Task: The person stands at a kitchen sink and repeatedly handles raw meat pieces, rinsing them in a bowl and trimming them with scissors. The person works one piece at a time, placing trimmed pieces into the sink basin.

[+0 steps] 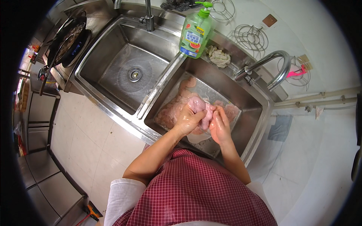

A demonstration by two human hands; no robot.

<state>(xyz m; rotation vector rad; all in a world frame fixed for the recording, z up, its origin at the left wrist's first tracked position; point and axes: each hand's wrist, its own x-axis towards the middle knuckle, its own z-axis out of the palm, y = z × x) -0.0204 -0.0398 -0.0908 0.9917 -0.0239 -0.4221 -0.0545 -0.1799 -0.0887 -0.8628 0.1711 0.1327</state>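
Observation:
Over the right-hand sink basin point(249, 118), my wet left hand point(188, 120) grips a glossy pink piece of raw meat point(208, 114), its thumb pressed across it. The fingers of my right hand point(221, 125) close on the same piece at its right edge, partly hiding it. Below, a heap of pale raw meat point(172, 111) covers the left part of the basin floor. More pinkish meat point(232, 111) lies in the far right corner. Under my hands there is a pale rounded shape, mostly covered, and I cannot tell what it is.
A green dish-soap pump bottle point(195, 35) stands behind the divider, beside a crumpled cloth point(219, 57). The curved faucet point(278, 63) arches at the right. The left basin point(121, 73) has a drain point(135, 74). A wok point(69, 39) sits on a cooker at the far left.

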